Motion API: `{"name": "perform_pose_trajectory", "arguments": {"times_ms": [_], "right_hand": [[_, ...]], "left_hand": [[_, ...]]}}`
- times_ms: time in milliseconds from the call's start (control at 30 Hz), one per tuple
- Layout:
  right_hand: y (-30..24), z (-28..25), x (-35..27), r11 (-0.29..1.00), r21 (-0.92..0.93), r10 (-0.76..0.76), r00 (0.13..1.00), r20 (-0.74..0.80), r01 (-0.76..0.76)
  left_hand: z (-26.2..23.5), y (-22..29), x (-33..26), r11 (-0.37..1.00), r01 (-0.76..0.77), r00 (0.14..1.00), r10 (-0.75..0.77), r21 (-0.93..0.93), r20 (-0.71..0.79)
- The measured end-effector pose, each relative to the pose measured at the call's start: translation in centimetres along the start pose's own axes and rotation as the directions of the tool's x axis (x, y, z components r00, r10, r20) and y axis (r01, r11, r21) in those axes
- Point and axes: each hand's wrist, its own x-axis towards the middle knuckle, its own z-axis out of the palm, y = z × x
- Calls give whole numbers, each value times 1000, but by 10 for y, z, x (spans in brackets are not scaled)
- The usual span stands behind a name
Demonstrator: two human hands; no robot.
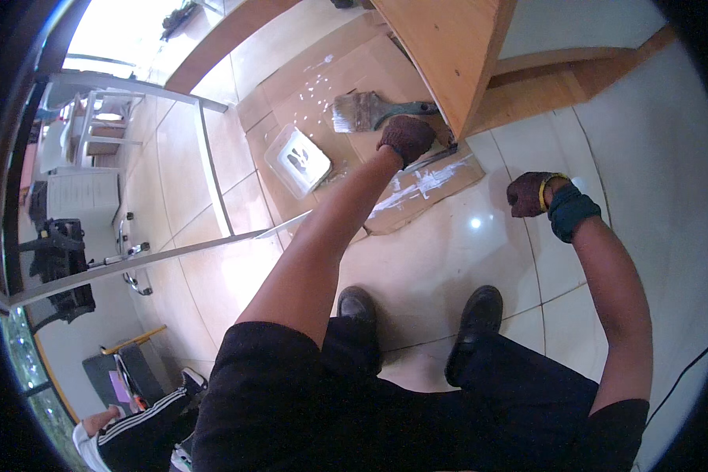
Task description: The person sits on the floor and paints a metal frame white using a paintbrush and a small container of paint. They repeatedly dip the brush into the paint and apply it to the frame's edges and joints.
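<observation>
Wooden cabinet panel (456,55) upright over paint-spattered cardboard (417,185). White paint tray (299,161) left on it. Wide paintbrush (366,112) flat on cardboard, untouched, just beside gloved left hand (405,138), grip unclear. Gloved right hand (531,194) fisted, seemingly empty.

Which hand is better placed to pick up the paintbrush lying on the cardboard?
Probably the left hand: it is stretched out close to the paintbrush handle on the cardboard. The right hand hangs back over the bare floor tiles.
</observation>
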Motion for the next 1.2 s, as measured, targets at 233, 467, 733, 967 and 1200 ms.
{"name": "perform_pose_trajectory", "arguments": {"times_ms": [233,467,733,967,1200], "right_hand": [[-7,10,-2,998,-44,-46,997,55,49],[-5,8,-7,994,-96,-52,997,58,58],[-6,10,1,993,-99,-62,996,61,68],[16,-15,-27,928,346,98,988,122,-135],[108,-25,-90,832,512,348,919,-185,-212]], "left_hand": [[-13,10,1,998,18,998,-22,58,62],[-23,-25,-31,972,147,954,-189,185,234],[-37,-84,-97,954,289,957,-288,73,-22],[-77,-113,-110,980,131,896,-181,149,406],[-85,-140,-135,991,118,907,-81,-65,414]]}}
